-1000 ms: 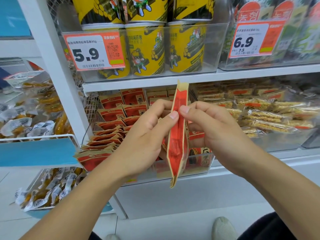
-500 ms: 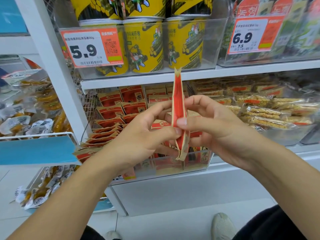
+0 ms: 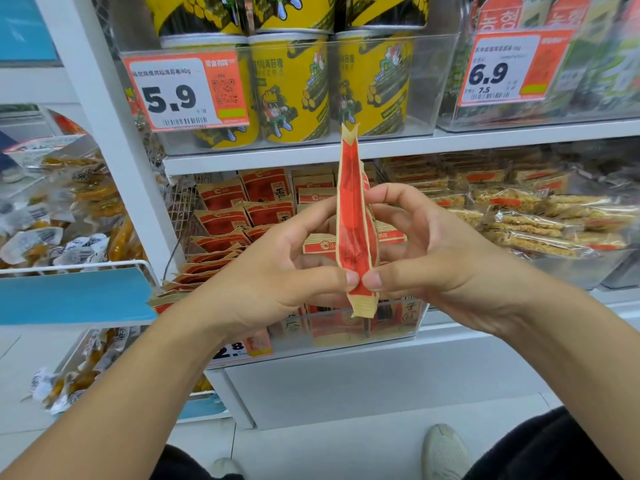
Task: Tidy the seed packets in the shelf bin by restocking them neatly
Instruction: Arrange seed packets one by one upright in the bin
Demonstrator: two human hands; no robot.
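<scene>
Head view: red seed packet (image 3: 354,223) upright, edge-on, frame center, pinched near bottom between left hand (image 3: 277,271) thumb and right hand (image 3: 440,258) thumb, fingers curled behind. Clear shelf bin (image 3: 398,323) of matching packets directly behind, below yellow canisters (image 3: 291,88).

**Red and tan against yellow and white**

The held seed packet (image 3: 354,223) is red down its middle with tan kraft edges; the packets in the shelf bin (image 3: 412,320) repeat that red and tan, with dark characters; the tubs (image 3: 291,88) above are yellow with black bands and cartoon figures; the price tags (image 3: 183,91) are orange and white with black numerals; the shelf (image 3: 485,143) is white; the side ledge (image 3: 72,296) is blue.
</scene>
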